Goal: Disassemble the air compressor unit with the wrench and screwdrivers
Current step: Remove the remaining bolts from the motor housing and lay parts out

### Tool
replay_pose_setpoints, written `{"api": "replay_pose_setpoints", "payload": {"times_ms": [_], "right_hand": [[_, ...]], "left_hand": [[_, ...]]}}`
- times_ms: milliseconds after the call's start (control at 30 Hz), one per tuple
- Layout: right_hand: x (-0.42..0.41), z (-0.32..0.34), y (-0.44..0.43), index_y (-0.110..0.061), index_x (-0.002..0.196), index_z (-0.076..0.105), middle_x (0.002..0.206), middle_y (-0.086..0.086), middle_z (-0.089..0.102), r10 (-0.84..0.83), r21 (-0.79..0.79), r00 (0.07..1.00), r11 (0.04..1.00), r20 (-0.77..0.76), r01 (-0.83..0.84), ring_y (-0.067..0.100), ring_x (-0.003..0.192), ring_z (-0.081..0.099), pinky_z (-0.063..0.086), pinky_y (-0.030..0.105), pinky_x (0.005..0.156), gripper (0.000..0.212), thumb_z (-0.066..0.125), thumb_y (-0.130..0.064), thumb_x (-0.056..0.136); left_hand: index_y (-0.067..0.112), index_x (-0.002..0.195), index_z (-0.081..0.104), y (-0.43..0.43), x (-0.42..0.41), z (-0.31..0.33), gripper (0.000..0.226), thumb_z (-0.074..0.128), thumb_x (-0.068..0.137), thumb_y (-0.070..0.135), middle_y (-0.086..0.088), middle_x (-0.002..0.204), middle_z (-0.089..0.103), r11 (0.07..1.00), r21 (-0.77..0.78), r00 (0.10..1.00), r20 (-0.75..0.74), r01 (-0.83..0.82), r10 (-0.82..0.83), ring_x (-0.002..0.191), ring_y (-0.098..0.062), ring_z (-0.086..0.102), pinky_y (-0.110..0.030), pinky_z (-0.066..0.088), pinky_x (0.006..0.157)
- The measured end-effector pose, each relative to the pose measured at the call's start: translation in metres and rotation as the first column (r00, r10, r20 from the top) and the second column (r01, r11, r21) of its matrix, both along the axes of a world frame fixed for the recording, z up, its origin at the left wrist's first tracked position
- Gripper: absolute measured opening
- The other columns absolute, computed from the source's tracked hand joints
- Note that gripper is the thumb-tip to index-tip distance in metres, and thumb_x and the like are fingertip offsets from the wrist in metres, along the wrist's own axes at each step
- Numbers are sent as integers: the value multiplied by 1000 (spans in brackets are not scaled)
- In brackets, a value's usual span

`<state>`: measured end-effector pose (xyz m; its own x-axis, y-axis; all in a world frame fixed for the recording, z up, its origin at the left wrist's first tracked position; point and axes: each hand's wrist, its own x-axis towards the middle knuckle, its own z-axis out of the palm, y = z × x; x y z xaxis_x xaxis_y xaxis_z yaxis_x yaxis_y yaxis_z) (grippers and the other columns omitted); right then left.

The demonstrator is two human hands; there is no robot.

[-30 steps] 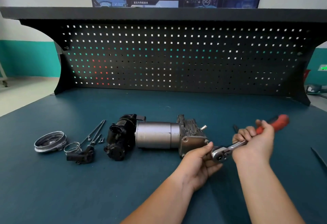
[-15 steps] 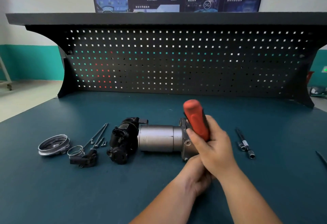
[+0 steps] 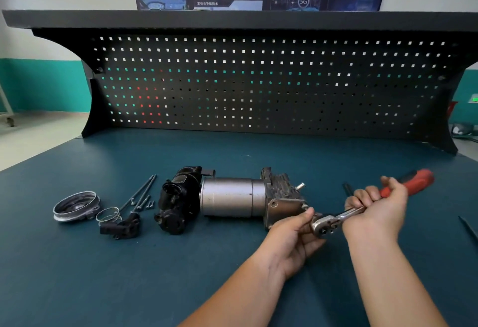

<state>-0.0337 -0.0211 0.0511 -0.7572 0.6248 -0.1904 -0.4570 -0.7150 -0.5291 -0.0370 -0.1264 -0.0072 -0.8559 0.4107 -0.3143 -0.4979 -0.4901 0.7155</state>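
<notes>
The air compressor unit (image 3: 232,197) lies on its side on the teal bench, black motor end to the left, grey metal block to the right. A ratchet wrench (image 3: 333,219) with a red handle sits with its head at the block's right face. My right hand (image 3: 380,205) grips the wrench shaft and handle, which points right and away. My left hand (image 3: 294,233) holds the wrench head against the block, thumb on top.
Left of the unit lie a round metal cover (image 3: 76,205), a wire clamp ring (image 3: 108,214), a small black bracket (image 3: 121,227) and several long bolts (image 3: 141,194). A thin dark tool (image 3: 468,227) lies at the right edge. The black pegboard (image 3: 258,86) stands behind.
The wrench handle swung from pointing right up over the block and back to the right. My left hand stayed at the wrench head.
</notes>
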Motion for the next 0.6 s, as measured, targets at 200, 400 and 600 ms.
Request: {"api": "replay_pose_setpoints", "payload": {"times_ms": [200,400,600], "right_hand": [[8,4,-29,-28,76,55,44,-12,36,58,530,966,843,-252,88,2,37,29,24,16,36,5,53,-23,78],[16,-11,-58,-40,79,54,64,-22,55,243,956,925,86,-293,280,-8,56,48,34,2,56,6,58,-36,77],[14,-8,-51,-31,79,63,56,-17,55,135,868,948,456,-287,198,-3,49,45,37,10,51,10,62,-37,71]], "left_hand": [[10,80,65,-1,2,-1,11,59,90,13,-4,73,70,999,32,999,-2,37,-37,65,-12,67,-28,58,67],[9,88,64,-7,5,-1,19,46,94,7,-6,78,65,989,23,986,-89,146,-143,75,-15,64,-25,54,69],[8,89,64,-5,3,0,16,49,92,5,-4,73,65,995,-49,992,-89,84,-88,65,-12,64,-24,55,60]]}}
